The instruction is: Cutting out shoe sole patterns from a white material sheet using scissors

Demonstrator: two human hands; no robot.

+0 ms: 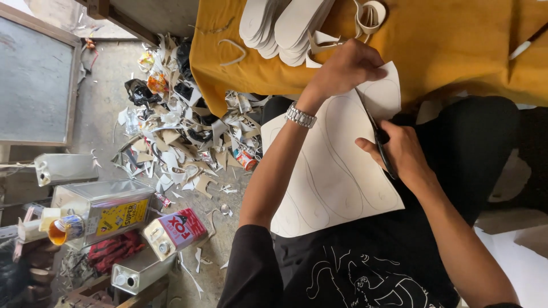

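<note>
A white sheet (334, 171) with several drawn insole outlines lies across my lap. My left hand (345, 68), with a metal watch (300, 117) on its wrist, pinches the sheet's far edge. My right hand (399, 151) is shut on black scissors (379, 140), whose blades are in a cut running along one outline. A stack of cut white insoles (285, 23) rests on the yellow-covered table (445, 51) just beyond my left hand.
A heap of white and dark offcuts (182, 137) covers the floor to the left. Several metal cans (103, 214) and a red-and-white can (177, 231) stand lower left. A pen (528, 43) lies on the table at the right. White strips (368, 14) sit by the insoles.
</note>
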